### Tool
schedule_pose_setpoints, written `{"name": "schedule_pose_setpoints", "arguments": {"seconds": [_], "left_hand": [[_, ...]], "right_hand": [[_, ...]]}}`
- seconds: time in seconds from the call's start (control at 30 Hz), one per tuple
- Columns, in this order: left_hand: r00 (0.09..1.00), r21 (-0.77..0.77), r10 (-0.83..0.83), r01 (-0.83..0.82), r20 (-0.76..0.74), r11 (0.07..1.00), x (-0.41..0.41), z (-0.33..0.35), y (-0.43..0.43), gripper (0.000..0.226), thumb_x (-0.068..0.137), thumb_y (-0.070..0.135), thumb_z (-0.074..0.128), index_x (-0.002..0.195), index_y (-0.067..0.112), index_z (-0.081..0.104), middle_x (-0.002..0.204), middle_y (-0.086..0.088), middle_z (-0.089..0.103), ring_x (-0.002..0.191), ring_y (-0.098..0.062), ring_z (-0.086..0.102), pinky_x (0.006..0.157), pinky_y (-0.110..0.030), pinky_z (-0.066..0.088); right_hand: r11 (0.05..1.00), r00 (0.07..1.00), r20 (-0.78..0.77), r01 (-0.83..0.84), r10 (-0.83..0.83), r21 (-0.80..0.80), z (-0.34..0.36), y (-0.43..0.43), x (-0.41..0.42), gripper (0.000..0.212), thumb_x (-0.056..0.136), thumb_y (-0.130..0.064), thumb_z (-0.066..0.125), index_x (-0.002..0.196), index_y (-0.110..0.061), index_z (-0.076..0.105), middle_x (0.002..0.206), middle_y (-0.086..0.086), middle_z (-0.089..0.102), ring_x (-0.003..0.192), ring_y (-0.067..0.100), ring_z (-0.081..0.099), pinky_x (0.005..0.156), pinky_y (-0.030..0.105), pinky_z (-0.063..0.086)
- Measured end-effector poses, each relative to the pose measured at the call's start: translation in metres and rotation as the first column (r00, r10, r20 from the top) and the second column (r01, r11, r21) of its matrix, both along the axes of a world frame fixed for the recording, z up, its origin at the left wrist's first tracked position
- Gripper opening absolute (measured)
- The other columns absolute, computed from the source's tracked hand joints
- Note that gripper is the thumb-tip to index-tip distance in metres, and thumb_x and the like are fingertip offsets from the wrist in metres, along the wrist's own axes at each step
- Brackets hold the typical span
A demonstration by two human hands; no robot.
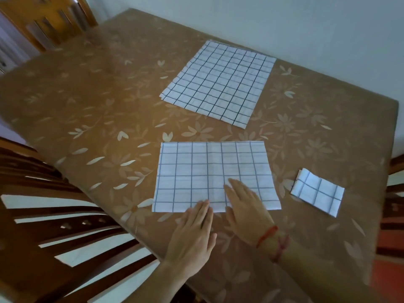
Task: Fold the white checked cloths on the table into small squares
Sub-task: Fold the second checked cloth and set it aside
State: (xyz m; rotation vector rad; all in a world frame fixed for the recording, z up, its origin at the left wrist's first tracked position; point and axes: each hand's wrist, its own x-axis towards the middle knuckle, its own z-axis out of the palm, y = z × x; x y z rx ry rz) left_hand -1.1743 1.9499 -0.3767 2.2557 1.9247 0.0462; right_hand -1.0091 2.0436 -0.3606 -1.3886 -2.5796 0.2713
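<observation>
Both hands, left and right, flat, grip spread, on half-folded cloth at near table edge; long axis crosswise.

In front of me the table wears a brown covering printed with pale flowers and leaves, a dark wooden chair stands at its left edge, another wooden chair at the far corner, beside a pale wall.

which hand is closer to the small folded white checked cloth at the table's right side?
Right. The right hand lies flat on the half-folded white checked cloth, just left of the small folded cloth. The left hand sits farther left, at that half-folded cloth's near edge.
</observation>
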Motion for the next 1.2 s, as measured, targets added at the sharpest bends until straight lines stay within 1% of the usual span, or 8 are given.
{"name": "schedule_pose_setpoints", "arguments": {"seconds": [0.1,0.17,0.33,0.5,0.87,0.97,1.07,1.2], "left_hand": [[0.999,-0.012,-0.033,0.034,0.036,0.999,-0.001,-0.002,-0.004,0.063,0.098,0.041,0.038,0.15,0.006,0.032,0.157,-0.01,0.031,0.147,-0.022,0.023,0.115,-0.043,0.033],[0.998,-0.027,-0.052,0.053,0.043,0.998,-0.003,-0.003,-0.006,0.064,0.097,0.04,0.035,0.151,0.007,0.027,0.158,-0.01,0.027,0.148,-0.021,0.02,0.114,-0.044,0.034],[0.998,-0.048,0.059,-0.059,0.008,0.997,-0.018,-0.004,-0.018,0.064,0.098,0.042,0.025,0.147,0.002,0.037,0.155,-0.013,0.031,0.145,-0.023,0.028,0.113,-0.044,0.035],[0.976,-0.035,0.209,-0.212,-0.061,0.977,-0.053,0.001,-0.034,0.063,0.094,0.039,0.03,0.143,0.002,0.043,0.151,-0.013,0.039,0.14,-0.024,0.037,0.111,-0.044,0.036],[0.956,-0.021,0.275,-0.278,-0.1,0.96,-0.068,0.003,-0.041,0.065,0.093,0.039,0.028,0.14,-0.002,0.045,0.148,-0.018,0.043,0.138,-0.029,0.039,0.108,-0.046,0.035],[0.968,-0.012,0.235,-0.237,-0.089,0.971,-0.07,-0.001,-0.043,0.065,0.092,0.04,0.048,0.14,-0.003,0.043,0.147,-0.021,0.042,0.138,-0.031,0.04,0.107,-0.047,0.037],[0.975,-0.027,0.204,-0.207,-0.086,0.978,-0.071,-0.002,-0.044,0.082,0.077,0.038,0.073,0.14,-0.006,0.043,0.147,-0.025,0.04,0.138,-0.034,0.038,0.108,-0.05,0.035],[0.973,-0.006,0.21,-0.212,-0.093,0.977,-0.071,-0.004,-0.044,0.063,0.096,0.038,0.035,0.142,-0.005,0.041,0.15,-0.024,0.036,0.141,-0.033,0.032,0.112,-0.05,0.032]], "right_hand": [[0.985,0.983,0.065,-0.172,0.174,-0.026,-0.013,-0.052,-0.011,0.057,0.09,-0.028,0.042,0.142,-0.002,0.042,0.15,0.015,0.038,0.14,0.027,0.034,0.112,0.041,0.036],[0.98,0.977,0.084,-0.191,0.195,-0.05,-0.02,-0.064,-0.014,0.059,0.093,-0.029,0.039,0.145,-0.002,0.035,0.153,0.013,0.032,0.144,0.024,0.025,0.116,0.041,0.027],[0.988,0.977,0.153,-0.136,0.145,-0.069,-0.018,-0.066,-0.019,0.059,0.095,-0.035,0.031,0.142,-0.001,0.04,0.15,0.015,0.037,0.142,0.026,0.031,0.112,0.044,0.034],[0.995,0.976,0.2,-0.07,0.084,-0.077,-0.016,-0.073,-0.025,0.058,0.096,-0.034,0.029,0.141,0.0,0.043,0.151,0.015,0.036,0.143,0.027,0.028,0.111,0.048,0.035],[0.986,0.976,0.153,-0.146,0.156,-0.076,-0.014,-0.082,-0.06,0.06,0.093,-0.034,0.032,0.142,0.0,0.04,0.152,0.016,0.033,0.142,0.028,0.029,0.109,0.046,0.037],[0.976,0.97,0.116,-0.204,0.212,-0.076,-0.013,-0.083,-0.078,0.059,0.091,-0.031,0.032,0.141,-0.001,0.042,0.15,0.016,0.037,0.141,0.027,0.031,0.108,0.046,0.038],[0.961,0.956,0.1,-0.27,0.276,-0.065,-0.014,-0.079,-0.092,0.057,0.092,-0.032,0.035,0.142,-0.004,0.041,0.148,0.014,0.04,0.14,0.027,0.034,0.11,0.045,0.036],[0.948,0.943,0.112,-0.305,0.314,-0.094,-0.02,-0.076,-0.098,0.059,0.096,-0.034,0.029,0.146,-0.004,0.032,0.153,0.014,0.032,0.143,0.027,0.026,0.115,0.045,0.028]]}}
